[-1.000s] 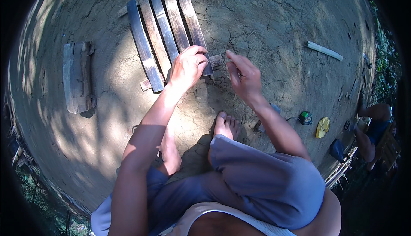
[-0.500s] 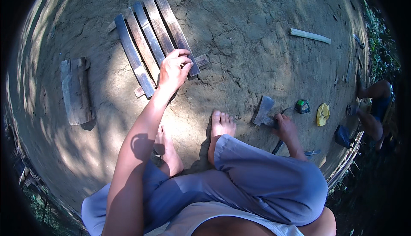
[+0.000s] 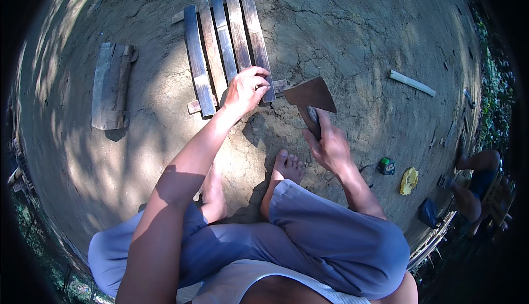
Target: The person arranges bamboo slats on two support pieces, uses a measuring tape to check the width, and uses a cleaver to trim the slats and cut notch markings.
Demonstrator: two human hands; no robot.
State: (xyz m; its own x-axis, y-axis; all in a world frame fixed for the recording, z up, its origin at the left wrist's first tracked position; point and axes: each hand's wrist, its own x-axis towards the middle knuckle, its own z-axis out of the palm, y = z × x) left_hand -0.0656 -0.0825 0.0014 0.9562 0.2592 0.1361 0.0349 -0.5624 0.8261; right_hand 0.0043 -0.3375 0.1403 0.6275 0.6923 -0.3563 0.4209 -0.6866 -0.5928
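Note:
A small rack of several wooden slats [image 3: 254, 31] lies on the ground ahead, the slats fixed across two crosspieces. Over the near end of its right-hand slats is my left hand [image 3: 242, 94], its thumb and fingers pinched together. Whatever lies between those fingertips is too small to make out. My right hand [image 3: 332, 145] is closed round the dark handle of a hatchet [image 3: 311, 95]. The hatchet's broad, rusty head is raised just right of the rack's near crosspiece [image 3: 280, 87].
A split log [image 3: 110, 86] lies at the left and a pale strip [image 3: 412, 82] at the right. Nearer are a green-and-black tape measure [image 3: 386, 166], a yellow crumpled thing [image 3: 409, 181] and a dark blue bag-like thing [image 3: 428, 213]. Another person's leg [image 3: 468, 202] shows at the right edge.
My right hand has lifted the hatchet off the ground and brought it forward and left, near the rack. My left hand stays pinched at the slat end. The whole view has shifted somewhat.

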